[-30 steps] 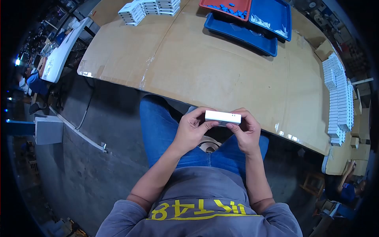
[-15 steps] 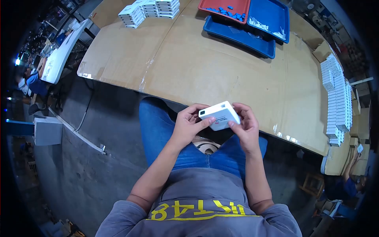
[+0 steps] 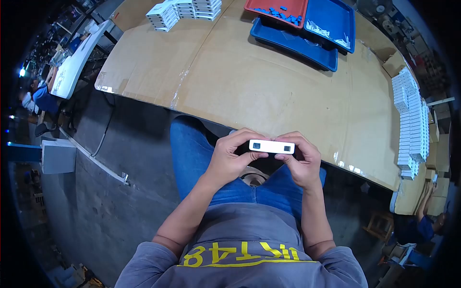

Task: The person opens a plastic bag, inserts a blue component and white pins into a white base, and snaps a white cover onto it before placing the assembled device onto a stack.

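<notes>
Between my two hands, over my lap at the table's front edge, is a flat white plastic box. Its narrow side faces me and shows two small dark square openings, one near each end. My left hand grips the left end, thumb below and fingers above. At the right end my right hand pinches it the same way. The box's broad faces are turned out of sight.
A cardboard-covered table spreads ahead. Stacks of white boxes stand at its far left, with more stacks along the right. A red tray holds small blue parts, beside a blue tray with white pieces. Another blue tray lies nearer.
Both hands have tilted the white box, so its printed broad face has turned away and the narrow side with the openings now faces me, held level.
</notes>
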### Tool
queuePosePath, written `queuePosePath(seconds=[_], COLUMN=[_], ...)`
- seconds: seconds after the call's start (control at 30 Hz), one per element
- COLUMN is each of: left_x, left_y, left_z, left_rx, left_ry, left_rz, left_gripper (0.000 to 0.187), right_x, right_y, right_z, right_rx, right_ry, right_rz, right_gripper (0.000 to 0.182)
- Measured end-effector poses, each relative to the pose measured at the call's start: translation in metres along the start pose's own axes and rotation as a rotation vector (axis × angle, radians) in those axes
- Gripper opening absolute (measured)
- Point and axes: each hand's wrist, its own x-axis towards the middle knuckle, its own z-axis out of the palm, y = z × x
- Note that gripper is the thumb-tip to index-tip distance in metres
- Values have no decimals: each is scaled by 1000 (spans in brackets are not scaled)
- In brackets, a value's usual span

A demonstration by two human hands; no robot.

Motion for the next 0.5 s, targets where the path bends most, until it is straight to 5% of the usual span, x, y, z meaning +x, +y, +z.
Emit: queuePosePath(seconds=[0.17, 0.27, 0.33, 0.5], left_x=[3, 6, 5, -6], left_y=[10, 9, 2, -22], left_z=[-5, 5, 12, 16], left_rx=[103, -61, -140, -343], left_ry=[-96, -36, 9, 84], left_rz=[-29, -230, -227, -236], left_gripper=[30, 34, 37, 36], right_x=[-4, -8, -12, -12], right_y=[4, 13, 25, 23], right_z=[0, 4, 11, 5], right_rx=[49, 185, 389, 513], right_ry=[55, 176, 346, 341], right_rz=[27, 146, 250, 337], right_gripper=[28, 27, 28, 32])
